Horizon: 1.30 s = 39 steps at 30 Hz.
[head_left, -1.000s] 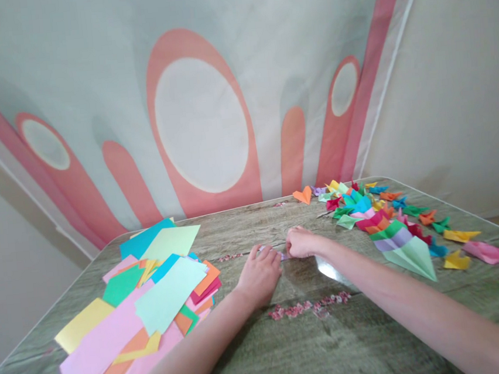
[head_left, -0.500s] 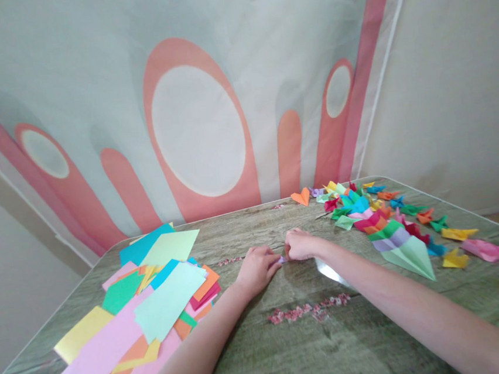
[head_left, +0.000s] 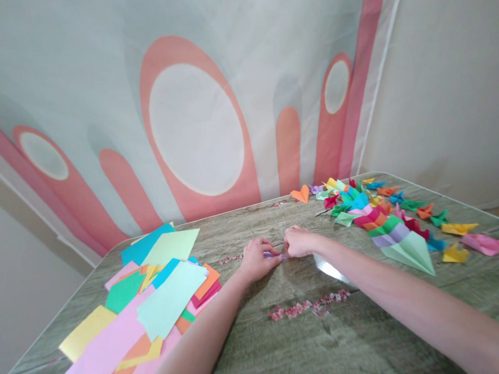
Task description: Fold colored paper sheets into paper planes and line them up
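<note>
Purple paper [head_left: 268, 255] (mostly hidden) lies pinched in the left fingers [head_left: 267, 247], just beside right fingers [head_left: 289, 248], whose grip is unclear.

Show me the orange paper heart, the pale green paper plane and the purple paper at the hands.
Orange paper heart [head_left: 301, 195], head view: its middle.
Pale green paper plane [head_left: 411, 253], head view: creased upper surface.
Purple paper [head_left: 268, 255], head view: the small uncovered part.

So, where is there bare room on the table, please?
Bare: the near table between the forearms, and the far strip between the flat papers and the orange heart. Crowded: the left with those flat papers, the right with folded pieces.
</note>
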{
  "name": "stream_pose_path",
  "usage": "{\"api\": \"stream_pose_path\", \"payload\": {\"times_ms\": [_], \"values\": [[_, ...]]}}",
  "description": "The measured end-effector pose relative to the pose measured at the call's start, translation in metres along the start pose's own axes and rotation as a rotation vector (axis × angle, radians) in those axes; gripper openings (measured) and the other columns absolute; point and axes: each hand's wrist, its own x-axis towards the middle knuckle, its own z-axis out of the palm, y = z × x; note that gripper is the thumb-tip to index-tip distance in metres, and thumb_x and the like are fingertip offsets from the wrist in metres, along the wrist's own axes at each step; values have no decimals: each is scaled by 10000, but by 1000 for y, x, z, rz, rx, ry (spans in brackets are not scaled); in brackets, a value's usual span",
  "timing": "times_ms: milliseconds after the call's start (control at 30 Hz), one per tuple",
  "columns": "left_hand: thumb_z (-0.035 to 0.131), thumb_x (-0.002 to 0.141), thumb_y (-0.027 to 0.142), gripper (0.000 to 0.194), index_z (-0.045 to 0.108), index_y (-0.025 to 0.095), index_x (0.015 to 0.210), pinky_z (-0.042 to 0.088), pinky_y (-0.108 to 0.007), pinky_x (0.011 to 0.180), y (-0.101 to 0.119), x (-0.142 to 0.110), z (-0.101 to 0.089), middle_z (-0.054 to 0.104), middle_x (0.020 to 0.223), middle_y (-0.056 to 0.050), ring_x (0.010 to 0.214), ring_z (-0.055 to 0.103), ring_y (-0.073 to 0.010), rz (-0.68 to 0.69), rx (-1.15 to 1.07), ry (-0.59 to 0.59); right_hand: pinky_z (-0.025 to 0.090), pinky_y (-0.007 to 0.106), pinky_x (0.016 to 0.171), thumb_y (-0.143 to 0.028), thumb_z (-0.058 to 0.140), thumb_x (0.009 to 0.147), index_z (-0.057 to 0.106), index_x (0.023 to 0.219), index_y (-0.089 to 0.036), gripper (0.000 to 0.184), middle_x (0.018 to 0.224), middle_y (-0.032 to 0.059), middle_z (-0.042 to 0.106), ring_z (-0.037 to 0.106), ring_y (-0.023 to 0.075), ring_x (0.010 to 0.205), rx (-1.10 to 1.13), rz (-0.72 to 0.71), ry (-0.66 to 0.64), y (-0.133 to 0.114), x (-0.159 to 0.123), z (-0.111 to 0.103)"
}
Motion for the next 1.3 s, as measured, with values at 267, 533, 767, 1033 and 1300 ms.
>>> {"api": "stream_pose_path", "payload": {"times_ms": [267, 533, 767, 1033, 1300], "values": [[657, 702, 497, 224, 717, 311, 811, 382, -343, 893, -2, -2, 3, 578, 1013, 3, 991, 524, -207, -67, 10, -2, 392, 332, 811, -265, 618, 705, 697, 729, -206, 101, 934, 68, 624, 510, 242, 987, 77, -145, 135, 17, 0, 20], [627, 750, 453, 190, 705, 301, 832, 370, -359, 915, -4, -5, 6, 564, 1026, -2, 1006, 508, -198, -31, 43, 13, 381, 303, 826, -224, 490, 881, 625, 948, -179, 158, 959, 52, 589, 513, 166, 930, 104, -468, 479, 30, -23, 56], [616, 766, 420, 167, 704, 298, 838, 361, -361, 928, -4, -5, 6, 560, 1027, -4, 1013, 503, -193, -28, 51, 11, 380, 331, 811, -160, 466, 887, 613, 1025, -144, 202, 947, 77, 592, 509, 201, 942, -276, -540, 489, 19, -31, 62], [619, 763, 383, 143, 705, 296, 837, 353, -373, 945, -4, -4, 6, 562, 1039, -7, 1025, 499, -198, -30, 49, 10, 386, 343, 748, -128, 450, 875, 624, 963, -113, 196, 906, 96, 595, 527, 217, 882, -418, -503, 511, 10, -32, 65], [583, 792, 343, 154, 706, 314, 879, 351, -370, 956, -3, -5, 1, 559, 1097, -5, 1060, 485, -203, -14, 61, -27, 385, 345, 738, -119, 443, 871, 621, 976, -108, 206, 916, 102, 597, 523, 218, 875, -426, -497, 517, 8, -32, 65]]}}
